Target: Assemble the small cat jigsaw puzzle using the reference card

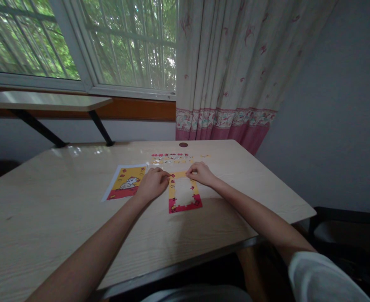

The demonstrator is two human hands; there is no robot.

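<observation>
Here, puzzle frame (185, 208) lies flat on surface (147, 243), long axis running near-to-far, red end nearest. Left hand (154, 183) and right hand (200, 173), fingers bent, are at its far corners; cannot tell whether either grips.

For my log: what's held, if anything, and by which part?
Too small to tell: the left hand is at the puzzle border, upper left corner, the right hand at its upper right.

Left hand (154, 183), right hand (200, 173) — puzzle border (186, 208), loose pieces (171, 155) beyond
</observation>
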